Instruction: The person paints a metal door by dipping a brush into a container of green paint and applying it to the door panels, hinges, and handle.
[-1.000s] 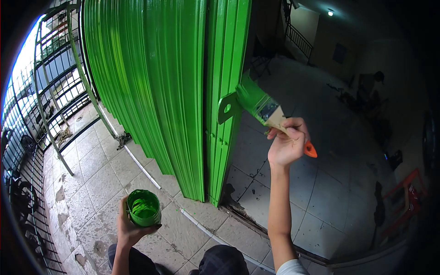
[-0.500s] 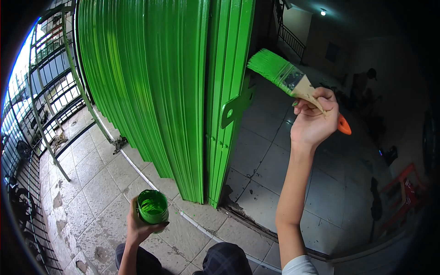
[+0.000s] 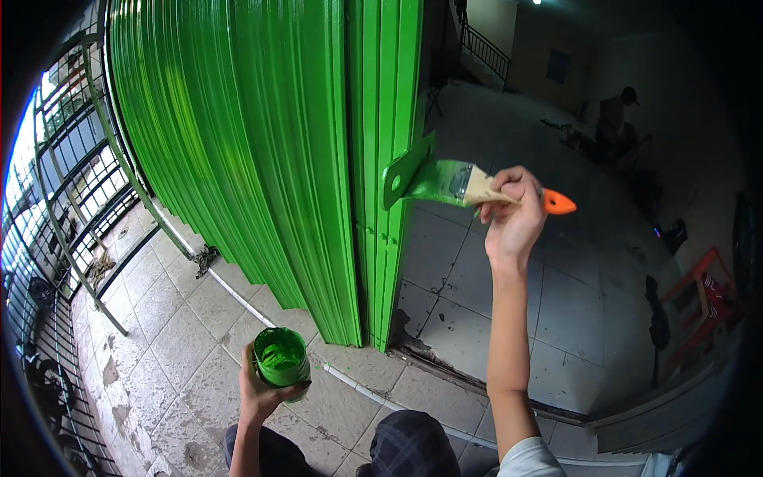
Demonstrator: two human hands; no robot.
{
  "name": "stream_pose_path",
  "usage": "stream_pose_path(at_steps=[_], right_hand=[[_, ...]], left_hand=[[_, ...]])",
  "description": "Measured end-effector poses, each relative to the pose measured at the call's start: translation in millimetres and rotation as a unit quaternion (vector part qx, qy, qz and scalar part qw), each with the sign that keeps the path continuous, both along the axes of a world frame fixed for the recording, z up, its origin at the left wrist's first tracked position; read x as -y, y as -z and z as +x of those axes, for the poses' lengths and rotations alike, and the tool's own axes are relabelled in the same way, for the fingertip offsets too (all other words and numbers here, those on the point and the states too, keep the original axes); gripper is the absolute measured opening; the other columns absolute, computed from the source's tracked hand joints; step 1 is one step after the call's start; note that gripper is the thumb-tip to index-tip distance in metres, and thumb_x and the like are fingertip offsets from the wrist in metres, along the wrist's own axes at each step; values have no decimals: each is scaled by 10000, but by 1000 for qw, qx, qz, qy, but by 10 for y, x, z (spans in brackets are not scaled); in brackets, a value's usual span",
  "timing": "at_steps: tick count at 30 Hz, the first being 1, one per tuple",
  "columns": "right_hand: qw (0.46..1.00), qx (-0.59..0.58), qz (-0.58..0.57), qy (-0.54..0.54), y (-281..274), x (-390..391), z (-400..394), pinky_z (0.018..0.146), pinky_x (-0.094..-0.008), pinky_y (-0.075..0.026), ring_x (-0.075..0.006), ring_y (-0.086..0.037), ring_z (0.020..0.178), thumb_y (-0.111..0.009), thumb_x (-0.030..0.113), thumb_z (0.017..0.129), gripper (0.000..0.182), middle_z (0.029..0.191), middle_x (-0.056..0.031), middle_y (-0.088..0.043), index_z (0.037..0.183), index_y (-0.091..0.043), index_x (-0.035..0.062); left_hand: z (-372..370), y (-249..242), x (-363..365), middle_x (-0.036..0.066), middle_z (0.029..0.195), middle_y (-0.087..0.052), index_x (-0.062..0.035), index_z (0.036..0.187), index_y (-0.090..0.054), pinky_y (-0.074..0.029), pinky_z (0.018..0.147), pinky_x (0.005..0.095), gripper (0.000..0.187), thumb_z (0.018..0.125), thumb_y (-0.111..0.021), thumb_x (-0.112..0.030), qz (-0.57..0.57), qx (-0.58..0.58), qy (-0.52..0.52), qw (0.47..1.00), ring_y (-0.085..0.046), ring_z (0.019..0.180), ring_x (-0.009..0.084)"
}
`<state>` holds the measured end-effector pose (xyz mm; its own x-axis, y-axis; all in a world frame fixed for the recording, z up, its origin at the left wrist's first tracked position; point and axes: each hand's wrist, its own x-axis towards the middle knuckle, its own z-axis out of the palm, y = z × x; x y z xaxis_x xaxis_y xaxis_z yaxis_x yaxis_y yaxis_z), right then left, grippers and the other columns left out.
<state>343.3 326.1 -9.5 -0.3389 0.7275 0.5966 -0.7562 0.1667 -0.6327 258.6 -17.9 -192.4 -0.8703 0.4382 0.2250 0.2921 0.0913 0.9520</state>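
Observation:
My right hand (image 3: pixel 513 211) is closed round the handle of a paintbrush (image 3: pixel 473 184), which has a pale wooden grip and an orange end. Its green, wet-looking bristles point left and meet the edge of the lock plate (image 3: pixel 400 181) that juts from the folding metal door (image 3: pixel 298 159). Door and plate are both bright green; some lighter streaks show on the left panels. Down at the lower left, my left hand (image 3: pixel 258 389) is wrapped round a jar of green paint (image 3: pixel 282 358), its open mouth facing up. Paint coats the jar's inside.
A floor track (image 3: pixel 358 389) runs beneath the door across worn tiles (image 3: pixel 183 350). Left of the door stand a metal frame (image 3: pixel 95 270) and a barred gate (image 3: pixel 40 334). In the dark room are a red chair (image 3: pixel 707 294) and a person (image 3: pixel 616 115) at the back.
My right hand has brought the paintbrush down and slightly left, from the air beside the door onto the lock plate's edge. The view has shifted a little; the left hand still holds the jar.

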Motion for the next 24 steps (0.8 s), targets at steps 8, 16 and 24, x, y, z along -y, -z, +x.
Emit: stream_pose_path(at_steps=[8,16,24], right_hand=[[988,-150,-22,27,207,6,-129,462,-291,-407,-185,-513,509,-440,193,740,162,707,-60,-548,769,-513,51],[984,-23,-174,-6,1789,188,-36,434,-317,-421,-214,-479,460,-430,114,689,131,623,-107,-508,704,-502,6],[986,-131,-101,0,1087,197,-15,476,-321,-454,-232,-511,486,-430,86,720,154,704,-131,-553,762,-524,-28]], left_hand=[[-3,11,-65,87,1101,-562,-21,1212,-415,-440,934,318,870,492,-896,-110,3,-4,20,1000,-555,1035,181],[2,17,-126,91,1109,-562,-26,1210,-417,-448,932,323,870,494,-902,-120,-28,-7,31,999,-557,1043,185],[-11,31,-176,90,1092,-570,-22,1193,-426,-455,927,328,842,507,-902,-127,-46,0,11,999,-569,1025,185]])
